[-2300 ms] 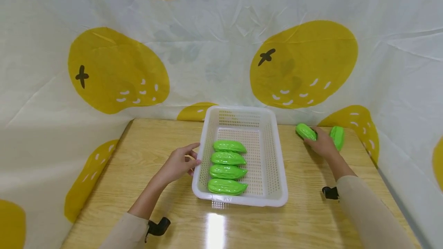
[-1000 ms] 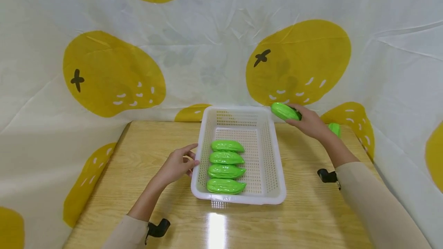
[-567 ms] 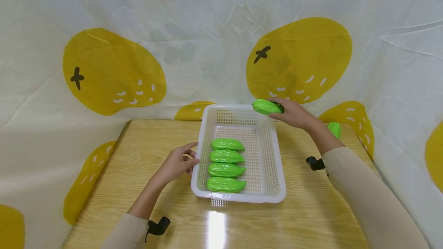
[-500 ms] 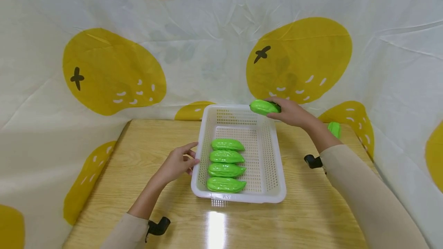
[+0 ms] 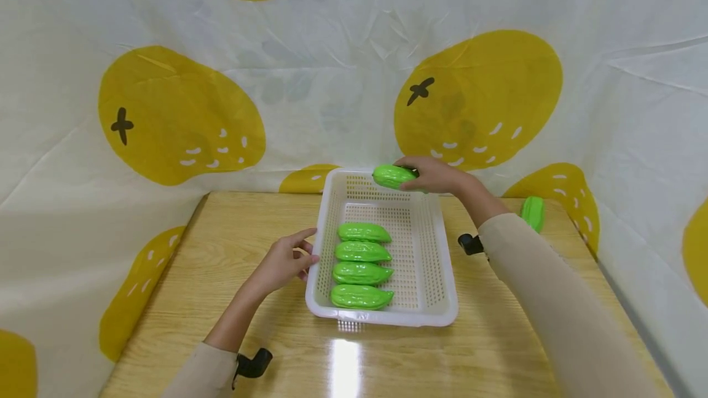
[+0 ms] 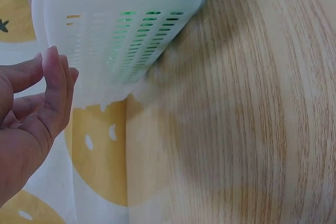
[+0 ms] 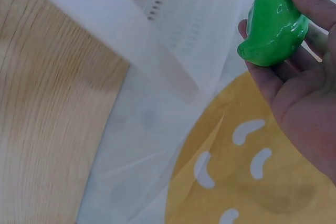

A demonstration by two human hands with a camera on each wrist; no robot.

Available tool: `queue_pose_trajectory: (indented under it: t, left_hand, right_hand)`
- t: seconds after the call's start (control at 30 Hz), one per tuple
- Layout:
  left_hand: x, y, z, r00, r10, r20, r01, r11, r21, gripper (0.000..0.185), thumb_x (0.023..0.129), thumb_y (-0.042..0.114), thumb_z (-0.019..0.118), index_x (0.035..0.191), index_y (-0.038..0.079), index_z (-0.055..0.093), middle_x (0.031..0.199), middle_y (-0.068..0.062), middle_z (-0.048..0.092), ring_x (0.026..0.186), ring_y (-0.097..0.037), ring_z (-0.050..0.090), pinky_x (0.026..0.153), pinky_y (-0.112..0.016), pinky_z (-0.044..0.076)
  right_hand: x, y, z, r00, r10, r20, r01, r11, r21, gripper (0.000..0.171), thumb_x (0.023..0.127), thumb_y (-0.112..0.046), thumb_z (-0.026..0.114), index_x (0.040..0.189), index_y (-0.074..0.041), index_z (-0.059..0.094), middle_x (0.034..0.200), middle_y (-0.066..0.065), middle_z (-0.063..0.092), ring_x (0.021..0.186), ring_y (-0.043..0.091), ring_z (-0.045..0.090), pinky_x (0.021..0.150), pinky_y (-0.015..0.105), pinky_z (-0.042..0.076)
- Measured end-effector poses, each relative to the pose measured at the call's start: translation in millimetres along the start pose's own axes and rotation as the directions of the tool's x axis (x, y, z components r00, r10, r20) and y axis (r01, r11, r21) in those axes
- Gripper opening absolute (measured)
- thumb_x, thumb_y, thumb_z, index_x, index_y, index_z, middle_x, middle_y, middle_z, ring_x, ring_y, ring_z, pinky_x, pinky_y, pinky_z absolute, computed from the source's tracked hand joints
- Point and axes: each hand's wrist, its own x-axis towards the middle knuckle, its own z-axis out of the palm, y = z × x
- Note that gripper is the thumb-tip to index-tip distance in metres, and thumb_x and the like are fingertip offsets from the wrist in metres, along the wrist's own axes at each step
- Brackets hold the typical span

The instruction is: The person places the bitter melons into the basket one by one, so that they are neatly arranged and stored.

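One loose gourd (image 5: 533,212) half hidden behind right sleeve (image 5: 531,275).

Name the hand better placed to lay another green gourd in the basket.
Right. The right hand already holds a gourd above the basket's far end; the left hand rests against its side.

Left hand (image 5: 283,263) low, fingers relaxed, right hand (image 5: 437,175) raised forward, fingers curled
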Motion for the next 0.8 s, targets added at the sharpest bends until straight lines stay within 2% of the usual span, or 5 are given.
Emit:
queue_pose_trajectory:
  t: [0.2, 0.4, 0.6, 0.8]
  left_hand:
    - [-1.1, -0.3, 2.0, 1.0, 0.002, 0.003, -0.002, 1.0, -0.004, 0.064, 0.097, -0.001, 0.068, 0.156, 0.002, 0.043, 0.107, -0.018, 0.059, 0.072, -0.018, 0.065, 0.063, -0.05, 0.065]
    - [-1.8, -0.6, 2.1, 1.0, 0.004, 0.003, -0.003, 1.0, -0.003, 0.064, 0.097, 0.0, 0.068, 0.156, 0.002, 0.043, 0.107, -0.018, 0.059, 0.073, -0.019, 0.066, 0.062, -0.049, 0.066]
    - [-2.2, 3.3, 2.2, 1.0, 0.005, -0.005, -0.005, 1.0, 0.005, 0.064, 0.097, 0.0, 0.068, 0.156, 0.002, 0.043, 0.107, -0.018, 0.059, 0.073, -0.018, 0.065, 0.061, -0.045, 0.066]
    - [-2.5, 3.3, 1.0, 1.0, -0.005, -0.006, 0.005, 1.0, 0.009, 0.064, 0.097, 0.0, 0.068, 0.156, 0.003, 0.043, 0.107, -0.018, 0.06, 0.074, -0.018, 0.066, 0.064, -0.051, 0.065]
  right_hand:
    - [17, 0, 15, 0.999, 0.025, 0.042, -0.025, 1.0, -0.017, 0.055, 0.101, -0.022, 0.069, 0.149, -0.004, 0.051, 0.135, 0.016, 0.062, 0.118, 0.032, 0.058, 0.101, 0.049, 0.052]
    - [30, 0, 31, 0.99, 0.09, 0.108, -0.086, 0.995, -0.041, 0.059, 0.102, -0.023, 0.068, 0.153, -0.003, 0.045, 0.152, 0.02, 0.051, 0.141, 0.039, 0.048, 0.117, 0.054, 0.044]
    - [39, 0, 50, 0.99, 0.069, 0.125, -0.065, 0.997, -0.04, 0.054, 0.101, -0.021, 0.068, 0.148, -0.002, 0.05, 0.147, 0.019, 0.055, 0.138, 0.038, 0.051, 0.117, 0.053, 0.044]
    - [46, -1, 69, 0.994, 0.042, 0.105, -0.04, 0.999, -0.021, 0.048, 0.101, -0.019, 0.068, 0.141, 0.001, 0.051, 0.14, 0.021, 0.058, 0.132, 0.038, 0.054, 0.113, 0.05, 0.047]
